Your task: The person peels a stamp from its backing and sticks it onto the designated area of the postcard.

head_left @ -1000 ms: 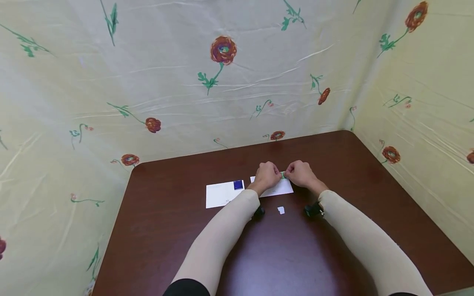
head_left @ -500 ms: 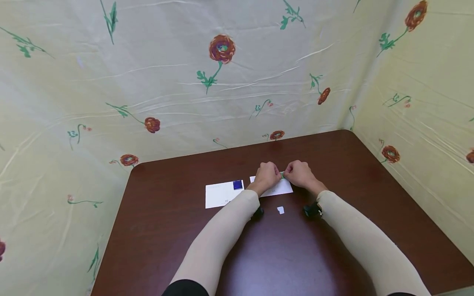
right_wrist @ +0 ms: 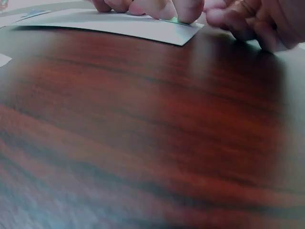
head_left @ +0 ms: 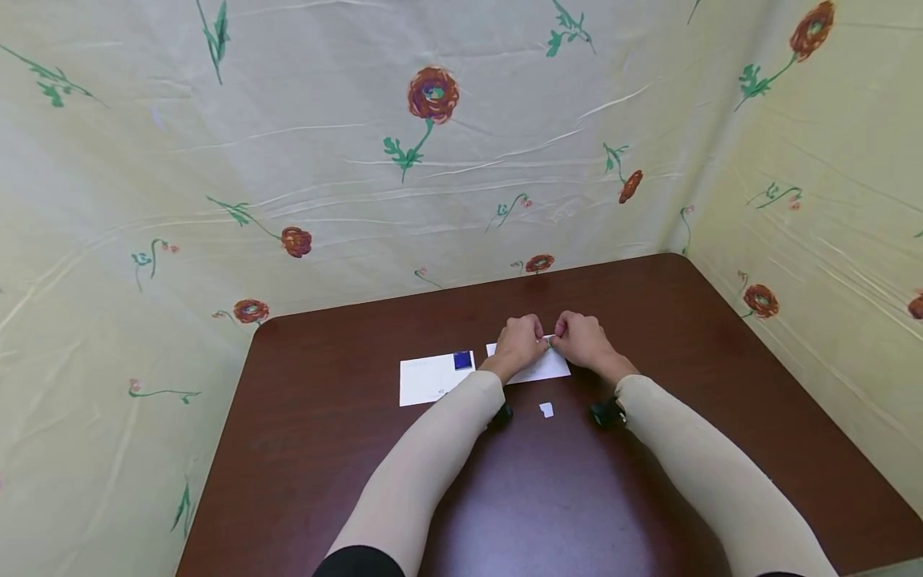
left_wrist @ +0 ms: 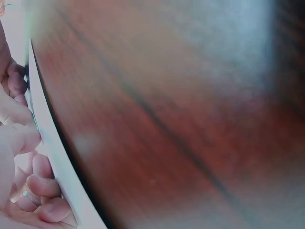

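Note:
A white envelope [head_left: 542, 369] lies flat on the brown table, partly covered by my hands. A small green stamp [head_left: 550, 343] sits at its upper right corner, mostly hidden by fingertips. My left hand [head_left: 521, 344] rests on the envelope; in the right wrist view a fingertip of it presses on the green stamp [right_wrist: 179, 21]. My right hand [head_left: 584, 340] is at the stamp's right side, its fingers bent beside the envelope's corner in the right wrist view. Whether the right fingertips touch the stamp is hidden.
A second white envelope [head_left: 427, 381] with a dark blue stamp [head_left: 463, 361] lies to the left. A small white scrap of paper [head_left: 546, 409] is on the table [head_left: 324, 449] between my wrists. Flowered sheeting [head_left: 346, 160] hangs behind the table and along its right side.
Less of the green stamp shows between my fingertips than a second ago. Both hands shift only slightly; the envelopes and paper scrap stay in place.

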A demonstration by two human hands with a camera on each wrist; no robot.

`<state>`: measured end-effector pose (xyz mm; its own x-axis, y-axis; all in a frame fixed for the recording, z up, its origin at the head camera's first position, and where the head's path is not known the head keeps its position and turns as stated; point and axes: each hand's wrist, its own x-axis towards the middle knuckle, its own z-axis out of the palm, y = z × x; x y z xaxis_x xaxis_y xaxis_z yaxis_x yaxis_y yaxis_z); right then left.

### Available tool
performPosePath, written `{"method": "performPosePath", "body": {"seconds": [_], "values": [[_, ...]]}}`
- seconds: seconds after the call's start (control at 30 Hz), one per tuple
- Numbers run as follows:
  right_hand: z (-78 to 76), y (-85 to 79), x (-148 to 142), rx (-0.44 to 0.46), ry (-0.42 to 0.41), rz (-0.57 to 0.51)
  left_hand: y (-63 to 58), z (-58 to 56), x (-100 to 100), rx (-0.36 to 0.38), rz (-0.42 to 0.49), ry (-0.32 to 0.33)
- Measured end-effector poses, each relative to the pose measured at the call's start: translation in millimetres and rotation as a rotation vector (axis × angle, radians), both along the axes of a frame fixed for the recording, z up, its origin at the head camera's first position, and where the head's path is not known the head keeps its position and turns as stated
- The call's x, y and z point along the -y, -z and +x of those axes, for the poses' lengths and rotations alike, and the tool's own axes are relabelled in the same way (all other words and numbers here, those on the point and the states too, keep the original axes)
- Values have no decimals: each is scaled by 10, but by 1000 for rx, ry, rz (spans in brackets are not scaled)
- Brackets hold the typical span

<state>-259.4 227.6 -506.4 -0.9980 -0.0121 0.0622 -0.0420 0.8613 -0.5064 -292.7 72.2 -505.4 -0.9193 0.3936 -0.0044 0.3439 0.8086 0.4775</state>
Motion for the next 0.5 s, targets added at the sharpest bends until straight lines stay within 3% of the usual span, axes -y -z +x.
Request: {"method": "performPosePath", "body": {"seconds": [0.23,0.5], "values": [[-22,14,-25,-23,-113,-14,0,4,23,0,23,22],[-17,-3,-77,-11,-140,-15,-17,14,42,41,33,31]]}}
